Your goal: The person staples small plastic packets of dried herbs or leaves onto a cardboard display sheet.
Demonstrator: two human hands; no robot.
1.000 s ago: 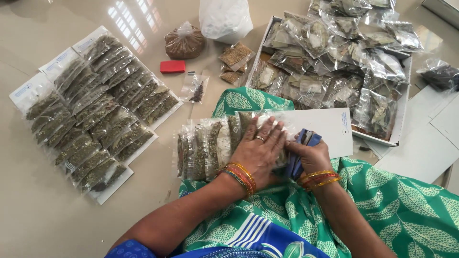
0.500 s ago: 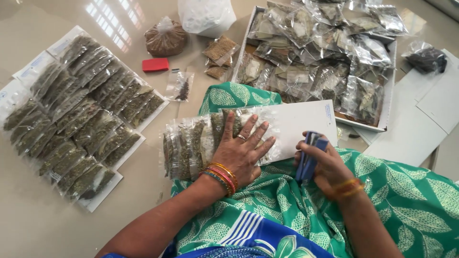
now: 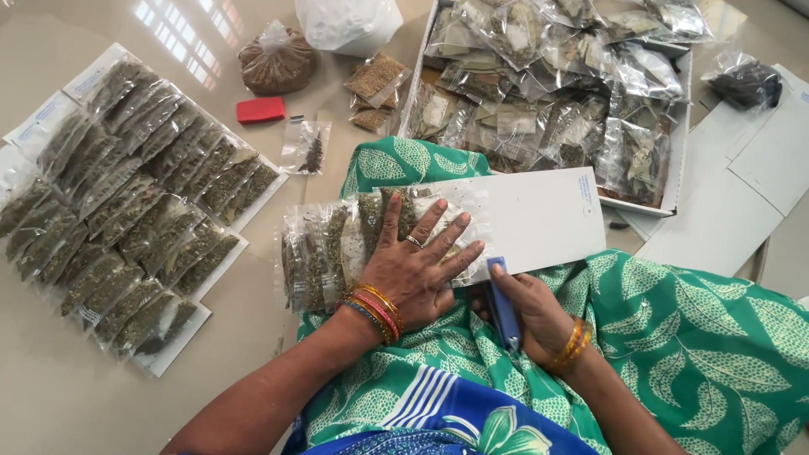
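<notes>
My left hand (image 3: pixel 415 263) lies flat, fingers spread, pressing a row of small clear packets of dried herbs (image 3: pixel 337 244) onto a long white card (image 3: pixel 539 215) that rests on my green patterned lap (image 3: pixel 691 337). My right hand (image 3: pixel 531 312) grips a blue stapler (image 3: pixel 503 303), its tip at the card's near edge just right of my left fingers. Both wrists wear bangles.
Finished cards covered with herb packets (image 3: pixel 126 202) lie on the floor at left. A white box (image 3: pixel 677 143) full of clear packets stands at the back right. A red block (image 3: pixel 260 109), a bag of brown seeds (image 3: pixel 276 61), loose packets (image 3: pixel 305 147) and white cards (image 3: pixel 742 185) lie around.
My right hand has drawn back toward me with the stapler and now sits at the card's near edge. My left hand stays pressed on the packets.
</notes>
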